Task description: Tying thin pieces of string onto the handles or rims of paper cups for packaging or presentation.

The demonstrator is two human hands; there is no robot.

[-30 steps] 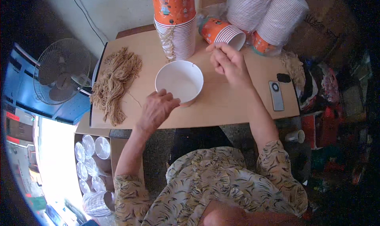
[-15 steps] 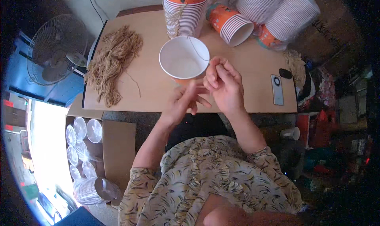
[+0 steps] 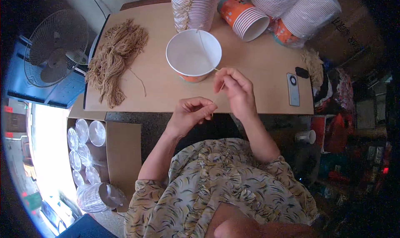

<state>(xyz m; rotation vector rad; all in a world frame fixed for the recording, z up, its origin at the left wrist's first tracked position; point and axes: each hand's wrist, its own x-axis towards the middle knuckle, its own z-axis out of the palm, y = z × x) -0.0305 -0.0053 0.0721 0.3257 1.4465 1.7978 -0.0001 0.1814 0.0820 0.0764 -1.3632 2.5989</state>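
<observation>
A white-lined paper bucket (image 3: 177,54) with an orange outside stands near the middle of the table. A thin tan cord (image 3: 216,69) runs from its far rim across the opening to my right hand (image 3: 238,94), which pinches it just off the bucket's near right side. Below and to the left, my left hand (image 3: 189,115) has thumb and forefinger closed on the lower end of the cord, over the table's front edge. Short lengths of cord show between the two hands. On the table's left side lies a loose bundle of tan cords (image 3: 121,50).
Behind the bucket rises a tall stack of paper buckets (image 3: 195,13) with cords hanging on it. Bagged stacks (image 3: 306,15) and a tipped stack (image 3: 246,21) lie at back right. A phone (image 3: 293,90) rests right; a fan (image 3: 56,50) and an open carton (image 3: 123,154) stand left.
My left hand, earlier blurred with fingers spread, has dropped slightly and now pinches the cord. My right hand has shifted a little lower with its grip kept. The view has tilted slightly.
</observation>
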